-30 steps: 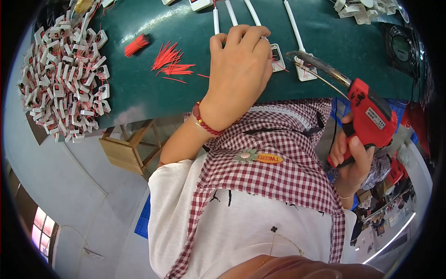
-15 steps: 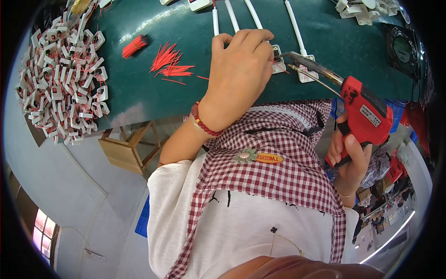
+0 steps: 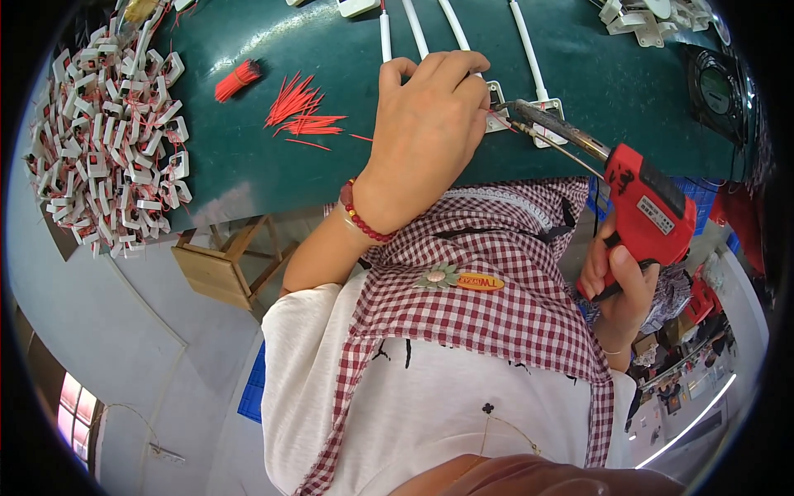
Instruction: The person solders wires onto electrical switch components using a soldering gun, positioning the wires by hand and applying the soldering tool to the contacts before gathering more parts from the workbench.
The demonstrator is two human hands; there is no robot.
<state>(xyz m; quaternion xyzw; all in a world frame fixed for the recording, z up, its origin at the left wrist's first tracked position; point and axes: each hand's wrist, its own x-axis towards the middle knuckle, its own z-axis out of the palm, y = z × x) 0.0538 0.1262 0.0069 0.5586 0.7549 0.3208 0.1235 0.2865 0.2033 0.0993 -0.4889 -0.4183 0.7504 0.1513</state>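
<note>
My right hand (image 3: 620, 273) is wrapped round the handle of a red soldering gun (image 3: 653, 202). The gun's hot tip and thin solder feed tube point left, meeting a small white plastic housing (image 3: 497, 107) with a red wire at it. My left hand (image 3: 434, 124) lies over the left side of that housing, fingers bent and closed; what the fingertips pinch is hidden beneath the hand. Another white housing (image 3: 549, 122) with a white cable (image 3: 528, 51) rests just to the right, behind the gun's tip. More white cables (image 3: 415, 30) run away from under my left hand.
Loose red wires (image 3: 296, 103) and a tied bundle of red wires (image 3: 238, 80) lie on the green table (image 3: 223, 153). A big heap of white housings with wires (image 3: 107, 149) fills the left. At the right stands a black round device (image 3: 715, 89); white plastic parts (image 3: 649, 18) sit at the far right.
The soldering gun has shifted very slightly, its tip a little lower at the housing. My left hand has hardly moved.
</note>
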